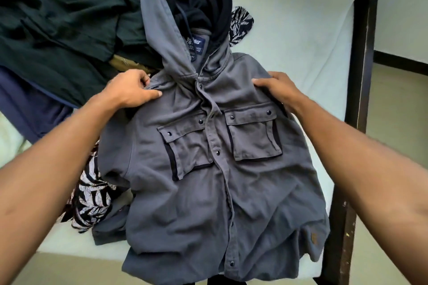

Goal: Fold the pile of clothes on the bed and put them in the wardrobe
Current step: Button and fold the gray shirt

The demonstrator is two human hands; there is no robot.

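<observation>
A grey hooded jacket is laid front-up on the pale mattress of the bed, its snaps closed and its hem hanging over the near edge. Its left shoulder is pinched by the left hand, thumb and curled fingers gathered on a fold of cloth. The right shoulder is gripped by the right hand, the fingers bent over the fabric's edge. The hood is stretched away from the person and rests against a black hooded garment. The rest of the pile is heaped to the left: dark green clothing, a navy piece beneath it, and a leaf-print fabric (partly covered by the jacket's sleeve). A dark wooden bed frame is seen along the right.
</observation>
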